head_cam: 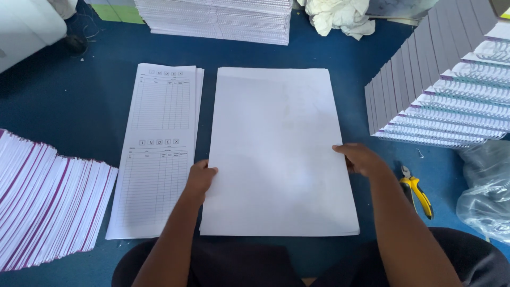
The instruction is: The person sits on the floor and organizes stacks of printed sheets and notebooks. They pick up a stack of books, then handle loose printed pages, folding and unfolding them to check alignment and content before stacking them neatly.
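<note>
Head view: blue work surface (79, 106) fills the frame, person seated at 6 o'clock. Largest item is the blank white sheet stack (279, 154) at centre, lying flat and roughly square to the viewer. Left hand (201, 178) grips its left edge at about 8 o'clock, thumb on top, fingers curled at the edge; right hand (364, 159) pinches the right edge at 3 o'clock, fingers over the top sheet. Both clenched on the stack, neither released. At 9 o'clock, just beside and touching or nearly so, a stack of printed ruled index forms (159, 154). At 8 o'clock a fanned pile of purple-edged booklets (48, 202); at 2 o'clock a stepped row of spiral-bound notebooks with grey covers (441, 90); at 12 o'clock another flat stack of bound pads (218, 18). White cloth (337, 16) at 1 o'clock, clear plastic bag (486, 196) at 4 o'clock, yellow-handled pliers (417, 194) near the right wrist. Risk, my read: loose sheets could skew or fan if the hands pull unevenly, and the left hand could drag the index forms out of line since they sit so close. Room beyond the surface barely visible.
</note>
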### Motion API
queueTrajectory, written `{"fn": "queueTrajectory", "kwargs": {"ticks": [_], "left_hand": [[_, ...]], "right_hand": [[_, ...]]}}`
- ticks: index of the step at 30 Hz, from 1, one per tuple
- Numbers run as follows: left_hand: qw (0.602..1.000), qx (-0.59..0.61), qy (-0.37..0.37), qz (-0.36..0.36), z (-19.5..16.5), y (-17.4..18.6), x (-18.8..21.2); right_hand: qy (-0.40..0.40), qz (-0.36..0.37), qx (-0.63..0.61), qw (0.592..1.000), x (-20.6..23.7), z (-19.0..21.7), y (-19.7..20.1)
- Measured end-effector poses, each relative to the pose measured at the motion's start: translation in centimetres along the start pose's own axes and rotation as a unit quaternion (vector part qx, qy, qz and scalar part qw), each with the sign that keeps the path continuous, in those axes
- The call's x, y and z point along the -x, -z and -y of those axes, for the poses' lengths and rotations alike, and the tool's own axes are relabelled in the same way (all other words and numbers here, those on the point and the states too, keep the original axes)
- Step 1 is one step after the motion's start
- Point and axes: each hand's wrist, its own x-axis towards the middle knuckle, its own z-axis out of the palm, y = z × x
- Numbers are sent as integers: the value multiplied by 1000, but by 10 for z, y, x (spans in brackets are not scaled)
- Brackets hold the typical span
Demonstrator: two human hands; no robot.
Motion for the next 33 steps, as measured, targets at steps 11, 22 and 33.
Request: {"fn": "queueTrajectory", "kwargs": {"ticks": [11, 22, 33], "left_hand": [[969, -184, -148, -78, 29, -21, -34], [971, -117, -183, -95, -1, -12, -51], [990, 2, -128, -57, -67, -18, -77]], "right_hand": [[63, 2, -9, 998, -47, -27, -11], [178, -106, -37, 978, -44, -1, -11], [135, -94, -36, 986, -76, 12, -6]]}}
